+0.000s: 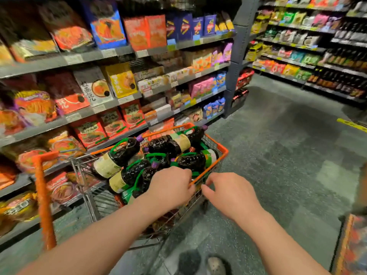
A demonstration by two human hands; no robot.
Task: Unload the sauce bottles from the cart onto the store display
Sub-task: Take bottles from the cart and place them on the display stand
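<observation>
Several dark sauce bottles [168, 145] with green handles, purple caps and pale labels lie piled in a wire cart [218, 144] with an orange rim, which stands in the aisle. My left hand [170, 185] reaches over the near right side of the cart, its fingers curled over the orange rim beside the bottles. My right hand [228, 193] is just outside that same side. Its thumb and fingers are spread apart against the wire wall and hold nothing. The store shelves [123, 100] to the left carry noodle packets.
The cart's orange handle bar [44, 195] stands at the lower left. More shelves [297, 62] with snacks and dark bottles line the far right. Grey floor [288, 155] stretches ahead and to the right. A display corner [351, 245] sits at the bottom right, and my shoe [215, 265] is below.
</observation>
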